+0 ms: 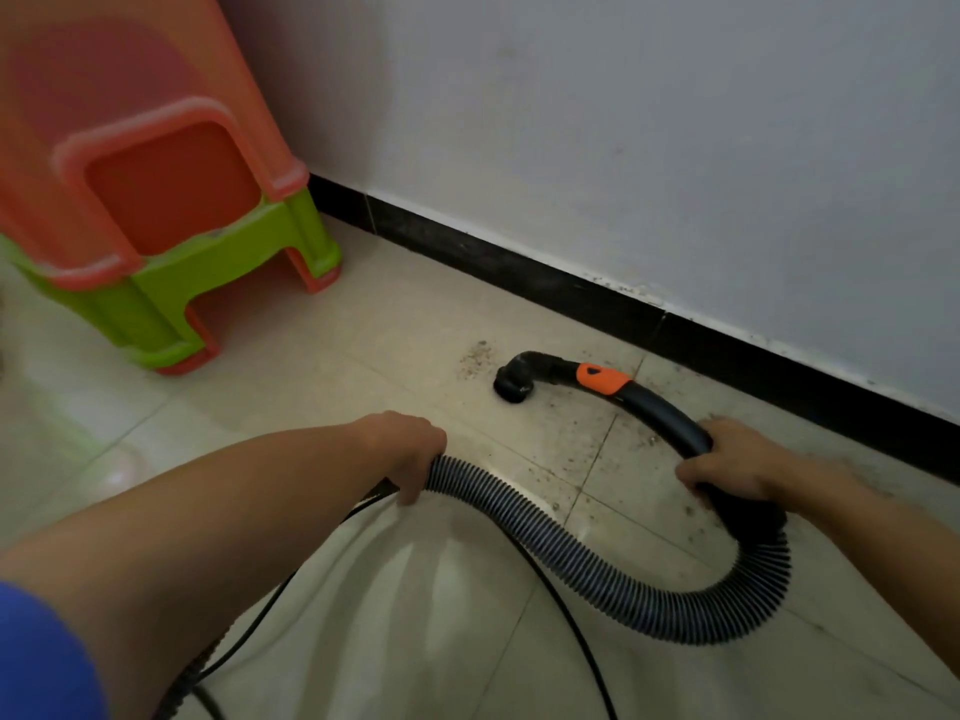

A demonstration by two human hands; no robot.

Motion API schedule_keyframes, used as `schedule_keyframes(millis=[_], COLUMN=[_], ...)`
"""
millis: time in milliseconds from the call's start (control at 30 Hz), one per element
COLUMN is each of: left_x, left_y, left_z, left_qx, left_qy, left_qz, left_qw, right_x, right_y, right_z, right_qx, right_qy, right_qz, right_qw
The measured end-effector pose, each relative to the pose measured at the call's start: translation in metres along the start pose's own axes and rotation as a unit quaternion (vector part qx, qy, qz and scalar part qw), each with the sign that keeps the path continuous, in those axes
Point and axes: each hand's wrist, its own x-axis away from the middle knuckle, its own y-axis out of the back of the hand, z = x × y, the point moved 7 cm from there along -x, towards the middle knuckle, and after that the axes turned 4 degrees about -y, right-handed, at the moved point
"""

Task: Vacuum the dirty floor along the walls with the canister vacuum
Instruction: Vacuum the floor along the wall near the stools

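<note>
There's a blue sleeve (pixel 41 646) at the top of the left arm, plain solid blue and short, its hem blurred this close to the lens. Below it the left forearm (pixel 208 511) is bare right down to the left hand (pixel 410 449). On the other side, the right forearm (pixel 857 517) is bare too, from the frame's edge to the right hand (pixel 737 462).

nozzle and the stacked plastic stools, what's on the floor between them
Head view: a patch of brown crumbs lies right beside the nozzle; the rest of the tile floor up to the stacked stools is bare.
</note>
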Motion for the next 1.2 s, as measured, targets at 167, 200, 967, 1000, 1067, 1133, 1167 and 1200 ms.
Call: schedule_keyframes(millis=[167, 200, 967, 1000, 1067, 1133, 1167, 1200], left_x=[0.031, 0.037, 0.057, 0.057, 0.059, 0.062, 0.064, 0.066], left_y=[0.015, 0.016, 0.002, 0.005, 0.006, -0.001, -0.005, -0.01], left_z=[0.033, 0.04, 0.053, 0.053, 0.054, 0.056, 0.057, 0.058], left_qx=[0.002, 0.002, 0.052, 0.046, 0.042, 0.04, 0.036, 0.029], left_qy=[0.046, 0.056, 0.081, 0.081, 0.083, 0.086, 0.088, 0.091], left_qz=[-0.039, -0.043, -0.034, -0.035, -0.036, -0.027, -0.02, -0.016], left_qw=[0.998, 0.997, 0.995, 0.995, 0.995, 0.995, 0.995, 0.995], right_x=[-0.004, -0.006, -0.007, -0.008, -0.009, -0.011, -0.012, -0.015], right_y=[-0.007, -0.009, -0.015, -0.015, -0.018, -0.025, -0.028, -0.029], right_z=[0.01, 0.015, 0.047, 0.046, 0.046, 0.052, 0.056, 0.06], right_qx=[-0.034, -0.052, -0.035, -0.034, -0.035, -0.035, -0.036, -0.038], right_qy=[-0.026, -0.025, 0.014, 0.017, 0.021, 0.027, 0.032, 0.038], right_qz=[-0.078, -0.069, 0.002, -0.014, -0.021, -0.001, 0.002, -0.005], right_qw=[0.996, 0.996, 0.999, 0.999, 0.999, 0.999, 0.999, 0.999])
